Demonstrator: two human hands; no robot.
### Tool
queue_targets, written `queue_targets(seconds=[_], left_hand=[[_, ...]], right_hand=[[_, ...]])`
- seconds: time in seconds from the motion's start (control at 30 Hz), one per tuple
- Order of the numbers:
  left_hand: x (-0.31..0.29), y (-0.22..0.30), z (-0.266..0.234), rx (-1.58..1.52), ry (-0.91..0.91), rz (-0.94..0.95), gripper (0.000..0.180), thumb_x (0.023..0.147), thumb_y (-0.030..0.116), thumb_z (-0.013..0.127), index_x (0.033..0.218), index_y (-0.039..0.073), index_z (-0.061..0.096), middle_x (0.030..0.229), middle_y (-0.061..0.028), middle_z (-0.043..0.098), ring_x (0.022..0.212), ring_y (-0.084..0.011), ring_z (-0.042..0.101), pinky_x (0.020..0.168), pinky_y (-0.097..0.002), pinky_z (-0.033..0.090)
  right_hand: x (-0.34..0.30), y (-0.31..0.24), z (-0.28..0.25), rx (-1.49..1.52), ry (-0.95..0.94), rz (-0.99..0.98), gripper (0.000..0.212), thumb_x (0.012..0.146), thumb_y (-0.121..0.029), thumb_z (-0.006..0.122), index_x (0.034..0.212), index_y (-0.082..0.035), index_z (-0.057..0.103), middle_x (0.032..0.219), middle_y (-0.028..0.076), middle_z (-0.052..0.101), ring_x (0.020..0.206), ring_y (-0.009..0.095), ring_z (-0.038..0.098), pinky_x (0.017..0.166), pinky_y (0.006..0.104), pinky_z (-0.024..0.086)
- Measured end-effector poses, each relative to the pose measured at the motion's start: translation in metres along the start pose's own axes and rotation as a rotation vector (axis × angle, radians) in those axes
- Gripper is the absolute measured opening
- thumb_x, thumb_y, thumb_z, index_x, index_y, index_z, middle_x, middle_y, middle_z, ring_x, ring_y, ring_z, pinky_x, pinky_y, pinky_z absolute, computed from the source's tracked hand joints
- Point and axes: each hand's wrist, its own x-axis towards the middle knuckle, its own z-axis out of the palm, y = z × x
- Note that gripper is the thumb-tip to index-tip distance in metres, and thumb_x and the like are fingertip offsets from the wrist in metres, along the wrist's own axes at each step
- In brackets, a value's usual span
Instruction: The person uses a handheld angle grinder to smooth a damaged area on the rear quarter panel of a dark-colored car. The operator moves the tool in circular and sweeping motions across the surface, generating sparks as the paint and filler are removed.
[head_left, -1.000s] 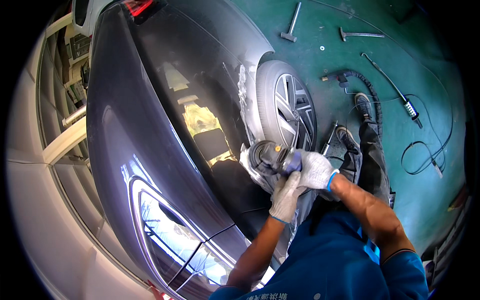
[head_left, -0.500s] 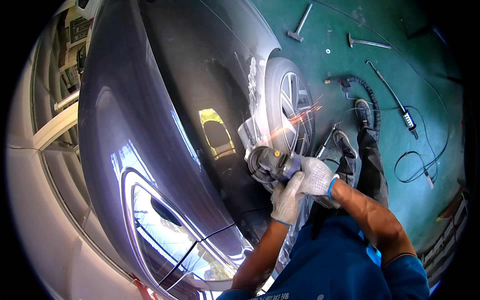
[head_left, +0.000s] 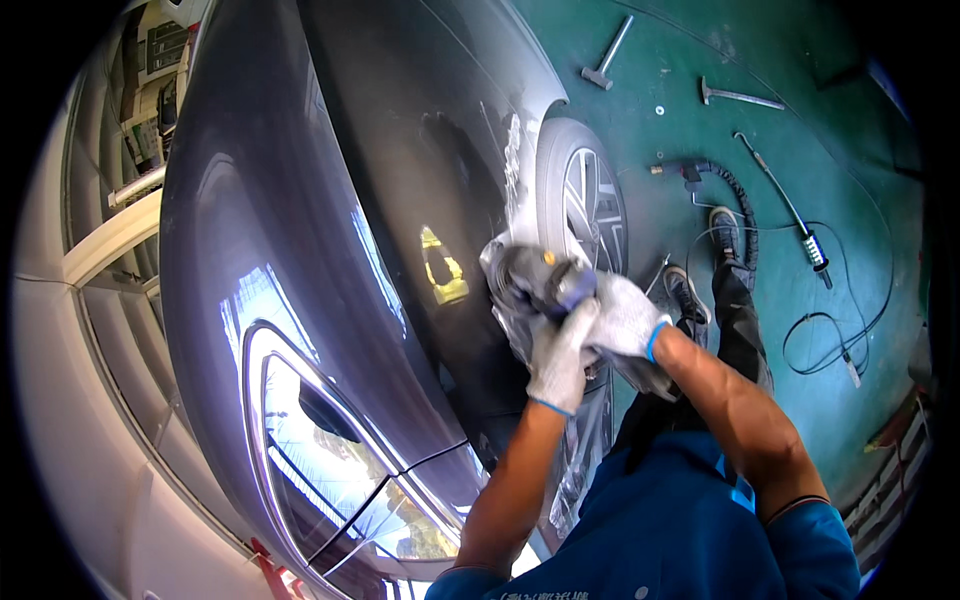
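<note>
Both my hands, in whitish knit gloves, are closed round an angle grinder [head_left: 545,278], slightly blurred by motion. My left hand [head_left: 562,368] grips its near side, and my right hand [head_left: 628,318] wraps the body farther back. The grinder's head lies over the bare, scraped metal edge of a dark car's rear panel [head_left: 455,190], beside the wheel [head_left: 585,195]. Whether the disc touches the metal is hidden under the tool. Pale stripped metal shows along the wheel arch. No sparks are visible.
On the green floor [head_left: 760,40] lie two hammers [head_left: 610,52] [head_left: 740,96], a hose with a nozzle [head_left: 728,178], a long slide-hammer-like puller [head_left: 785,195] and a looped cable [head_left: 822,345]. My shoes [head_left: 726,232] stand by the wheel. A pale wall [head_left: 90,430] runs along the left.
The grinder and both hands have shifted slightly up and toward the car's wheel-arch edge. The orange sparks that flew over the wheel are gone.
</note>
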Motion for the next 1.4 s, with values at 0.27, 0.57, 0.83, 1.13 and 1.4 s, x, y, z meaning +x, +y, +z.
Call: queue_targets(seconds=[0.27,0.57,0.83,1.13,1.4], left_hand=[[0.002,0.004,-0.005,-0.113,-0.096,0.061,0.051,0.095,0.028,0.076,0.136,0.003,0.058,0.127,-0.0107,0.067,0.113,-0.0239,0.069,0.094,-0.0415,0.059],[-0.002,0.002,-0.012,-0.08,-0.094,0.064,0.045,0.101,0.025,0.067,0.137,0.0,0.058,0.129,-0.0138,0.066,0.116,-0.0279,0.069,0.098,-0.0469,0.058],[-0.015,-0.011,-0.012,-0.1,-0.049,0.02,0.054,0.096,0.025,0.075,0.139,0.001,0.054,0.13,-0.0129,0.064,0.114,-0.0241,0.068,0.094,-0.043,0.059],[-0.016,-0.013,-0.013,-0.089,-0.039,-0.004,0.052,0.096,0.027,0.075,0.137,0.0,0.059,0.128,-0.0114,0.066,0.109,-0.0225,0.07,0.09,-0.0369,0.059],[-0.033,-0.041,-0.013,-0.09,0.084,-0.079,0.055,0.094,0.026,0.075,0.14,0.001,0.056,0.13,-0.012,0.065,0.118,-0.0244,0.066,0.095,-0.0409,0.057]], right_hand=[[0.001,-0.028,-0.009,-0.119,0.033,0.088,0.058,0.072,-0.034,0.078,0.118,-0.001,0.065,0.094,0.029,0.07,0.095,0.048,0.068,0.081,0.051,0.057],[-0.005,-0.031,-0.009,-0.123,-0.026,0.069,0.054,0.074,-0.036,0.077,0.114,-0.002,0.066,0.095,0.028,0.071,0.095,0.047,0.069,0.081,0.051,0.057],[-0.019,-0.015,0.005,-0.123,0.033,-0.01,0.057,0.074,-0.034,0.078,0.117,-0.001,0.065,0.096,0.029,0.07,0.095,0.048,0.068,0.082,0.0508,0.057],[-0.023,-0.016,0.006,-0.062,0.033,-0.069,0.056,0.073,-0.036,0.078,0.115,-0.002,0.065,0.093,0.027,0.071,0.092,0.048,0.068,0.08,0.0512,0.057],[-0.047,-0.005,0.022,0.012,0.037,0.006,0.073,0.072,-0.04,0.079,0.133,-0.003,0.062,0.103,0.029,0.072,0.099,0.047,0.069,0.088,0.0492,0.057]])
